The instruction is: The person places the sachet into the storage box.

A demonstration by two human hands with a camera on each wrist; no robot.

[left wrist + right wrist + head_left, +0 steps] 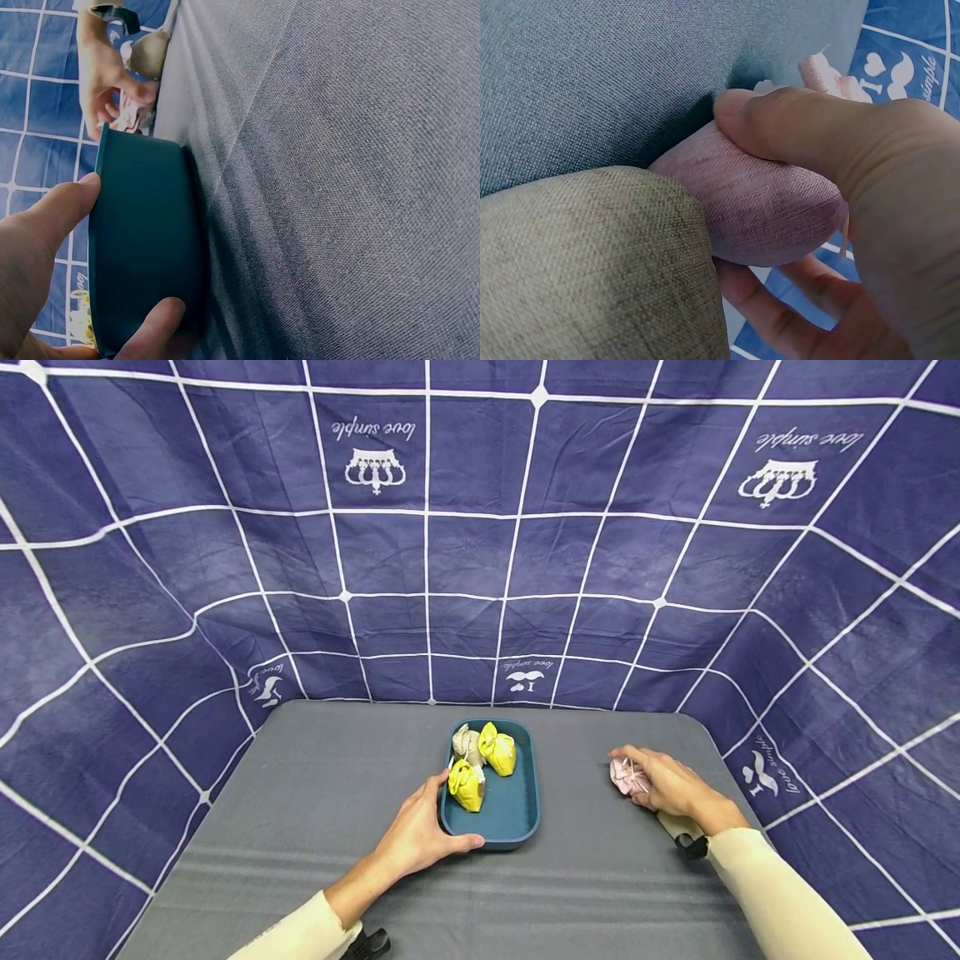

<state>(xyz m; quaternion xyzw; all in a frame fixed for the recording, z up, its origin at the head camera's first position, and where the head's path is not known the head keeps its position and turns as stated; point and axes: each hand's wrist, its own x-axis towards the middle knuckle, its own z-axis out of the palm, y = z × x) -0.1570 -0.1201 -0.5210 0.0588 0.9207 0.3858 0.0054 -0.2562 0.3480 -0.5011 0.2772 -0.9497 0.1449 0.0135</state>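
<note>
A dark teal tray (512,818) stands on the grey surface, with two yellow pouches (467,787) and a beige pouch (468,745) inside, toward its left and far end. My left hand (416,835) holds the tray's near left corner, thumb on the near rim, fingers along the left side; the left wrist view shows fingertips on the tray's wall (146,225). Off to the right, my right hand (671,785) grips a pink cloth pouch (757,202) between thumb and fingers. Another beige pouch (592,262) lies close beside it, mostly hidden under the right wrist in the head view.
The table (337,760) has a grey cloth cover with creases toward the front. Blue cloth with white grid lines (480,552) hangs behind it and along both sides. Dark straps (690,845) sit at both wrists.
</note>
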